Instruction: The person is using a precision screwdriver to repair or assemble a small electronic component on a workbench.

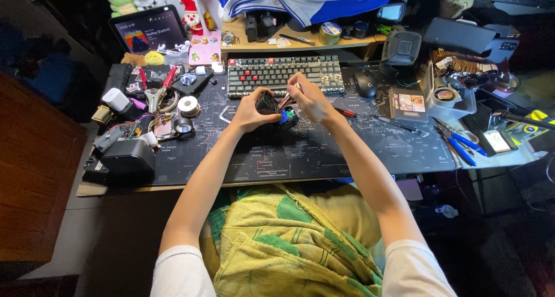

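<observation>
Your left hand (250, 113) grips a small black device (272, 107) above the dark desk mat (347, 152), while your right hand (311, 98) pinches what looks like a slim screwdriver (287, 99) against it.

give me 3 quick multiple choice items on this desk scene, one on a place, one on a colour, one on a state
1. Where is the keyboard?
A. beyond the hands
B. on the lap
C. under the towel

2. What colour are the plier handles at the desk's right?
A. blue
B. pink
C. white

3. What is the left hand doing?
A. resting flat
B. gripping a small black device
C. typing

Answers: 1 A, it lies past both hands. 2 A, both handles are blue. 3 B, its fingers wrap the device while the right hand works a thin tool into it.
</observation>
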